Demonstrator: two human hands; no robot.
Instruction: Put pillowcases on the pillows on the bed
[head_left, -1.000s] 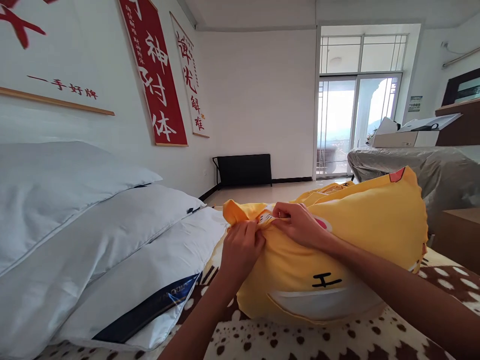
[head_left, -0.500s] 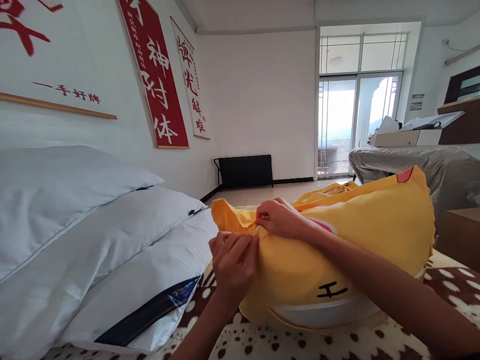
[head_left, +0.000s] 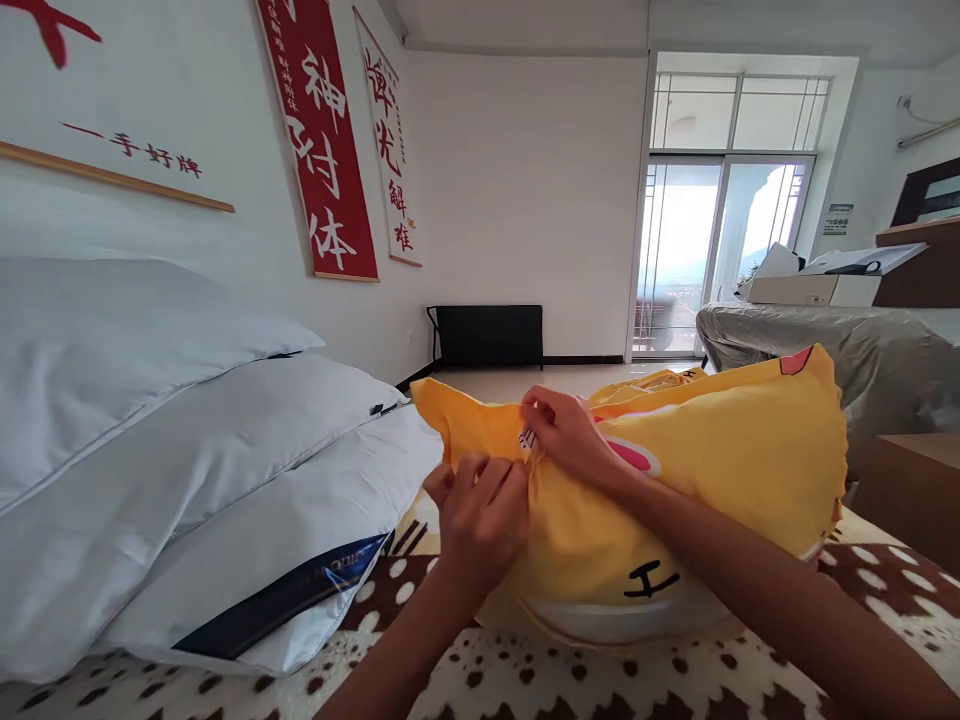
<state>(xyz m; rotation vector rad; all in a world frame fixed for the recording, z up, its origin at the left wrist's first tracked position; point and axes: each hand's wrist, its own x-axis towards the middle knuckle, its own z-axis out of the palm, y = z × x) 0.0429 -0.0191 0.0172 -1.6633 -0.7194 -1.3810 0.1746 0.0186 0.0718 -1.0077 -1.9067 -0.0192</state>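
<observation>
A plump yellow pillowcase (head_left: 720, 460) with printed pink and black marks lies in front of me, filled out on the right and slack at its left end. My left hand (head_left: 484, 515) is closed on the cloth near that slack end, fingers curled over a gathered fold. Just above and to the right, my right hand (head_left: 562, 430) pinches the upper edge of the same pillowcase. Between the two hands a small white patch with dark lines shows on the fabric. What fills the case is hidden inside it.
Several white pillows (head_left: 247, 450) are stacked at the left, the lowest with a dark blue band. A brown and cream patterned blanket (head_left: 405, 590) lies beneath. More yellow cloth (head_left: 649, 385) is behind the pillowcase. A plastic-covered piece of furniture (head_left: 810, 345) and a brown box (head_left: 911, 490) stand right.
Both hands have shifted slightly right along the pillowcase. Its left flap now stands more spread, and the white patch shows between the hands. The view has tilted a little.
</observation>
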